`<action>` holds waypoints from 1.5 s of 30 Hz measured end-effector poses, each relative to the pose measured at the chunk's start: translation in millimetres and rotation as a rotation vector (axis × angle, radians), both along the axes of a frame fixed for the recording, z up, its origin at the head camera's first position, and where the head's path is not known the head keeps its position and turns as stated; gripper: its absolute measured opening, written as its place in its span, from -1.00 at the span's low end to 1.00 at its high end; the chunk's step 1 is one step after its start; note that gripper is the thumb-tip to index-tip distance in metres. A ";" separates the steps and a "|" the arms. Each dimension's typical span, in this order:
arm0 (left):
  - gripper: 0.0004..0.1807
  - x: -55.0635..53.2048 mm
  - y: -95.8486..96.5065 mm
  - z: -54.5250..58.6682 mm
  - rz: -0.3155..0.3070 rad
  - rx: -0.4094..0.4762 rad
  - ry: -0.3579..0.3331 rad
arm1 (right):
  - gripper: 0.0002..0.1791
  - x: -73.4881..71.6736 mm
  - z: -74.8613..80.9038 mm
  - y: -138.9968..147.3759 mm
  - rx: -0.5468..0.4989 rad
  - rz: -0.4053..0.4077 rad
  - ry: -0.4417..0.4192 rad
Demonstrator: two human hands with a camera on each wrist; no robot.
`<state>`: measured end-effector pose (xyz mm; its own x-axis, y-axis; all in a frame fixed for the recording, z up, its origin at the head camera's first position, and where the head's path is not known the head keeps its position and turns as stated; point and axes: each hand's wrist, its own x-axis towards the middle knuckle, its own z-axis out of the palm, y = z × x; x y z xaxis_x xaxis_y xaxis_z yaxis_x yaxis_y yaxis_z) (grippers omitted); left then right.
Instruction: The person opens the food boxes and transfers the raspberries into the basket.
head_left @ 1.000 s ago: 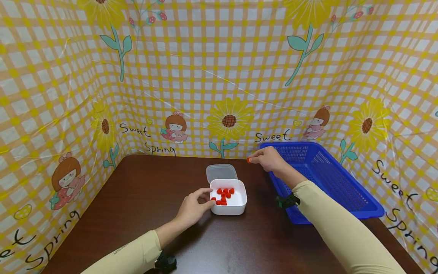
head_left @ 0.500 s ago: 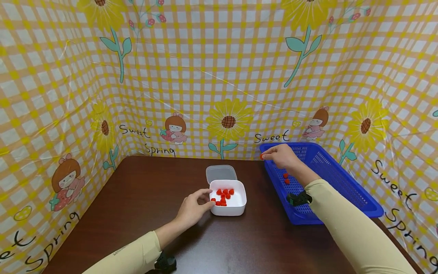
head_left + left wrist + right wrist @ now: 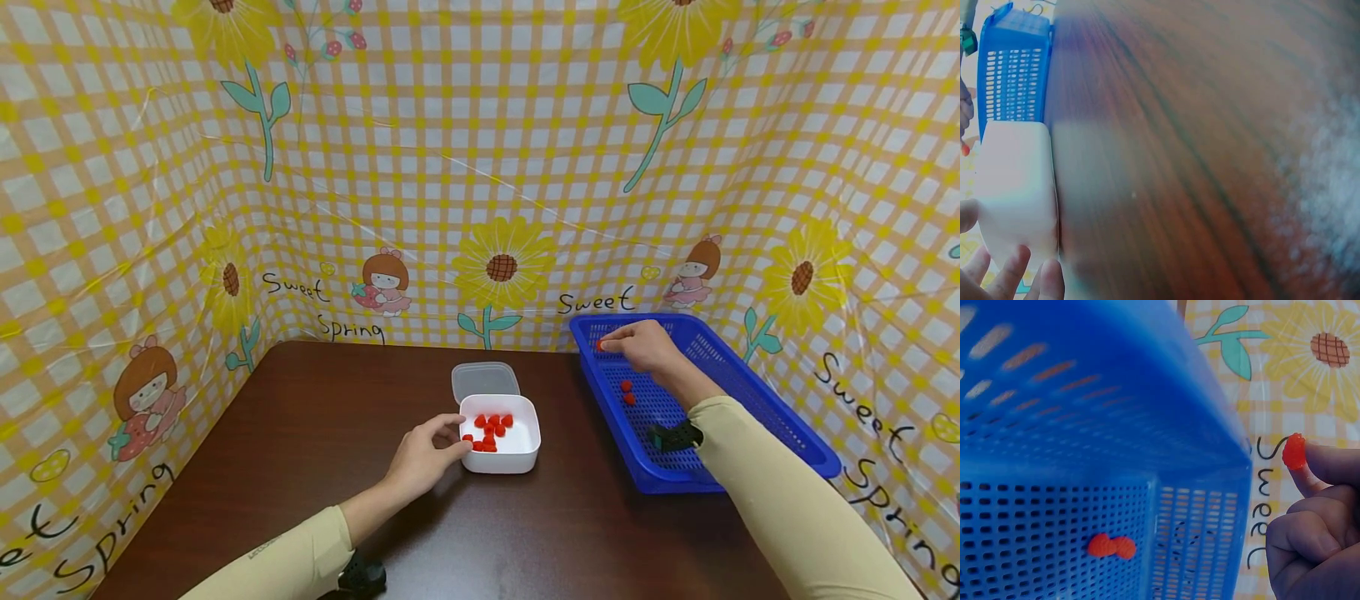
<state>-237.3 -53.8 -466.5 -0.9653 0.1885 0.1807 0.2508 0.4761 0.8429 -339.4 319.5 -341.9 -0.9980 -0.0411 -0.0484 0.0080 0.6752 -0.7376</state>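
Note:
My right hand [image 3: 651, 348] pinches a red raspberry [image 3: 1295, 451] between thumb and index finger, over the far left part of the blue basket [image 3: 742, 402]. Two raspberries [image 3: 1111, 545] lie together on the perforated floor of that basket. At the middle of the table, my left hand [image 3: 422, 457] holds the left side of a square white box [image 3: 502, 462], thumb and fingers bent at its wall. Several raspberries [image 3: 490, 430] lie inside, mostly toward its left half. The left wrist view shows only the outside of the box [image 3: 1016, 187], with my fingertips [image 3: 1052, 275] close against it.
Behind the white box, a translucent lid [image 3: 485, 379] lies on the dark wooden table [image 3: 337, 400]. A checked, flower-printed cloth [image 3: 420, 167] hangs around the back and sides. The basket's raised rim [image 3: 622, 433] stands to the right of the box.
My right hand has carried the raspberry rightward, from beside the basket to over it, uncovering the two raspberries inside. The left hand and the white box stay in place.

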 end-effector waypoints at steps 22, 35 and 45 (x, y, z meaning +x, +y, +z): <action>-0.54 0.7 -0.6 1.4 -0.002 0.006 -0.011 | -0.59 1.9 -12.3 26.1 0.051 -0.037 -0.045; -0.53 -0.5 -0.5 1.4 -0.010 0.014 -0.015 | -0.58 -2.7 -20.6 37.5 0.050 -0.086 -0.039; -0.54 0.8 -0.1 1.9 -0.003 0.008 -0.024 | -0.60 2.8 -10.6 5.9 0.067 -0.020 0.023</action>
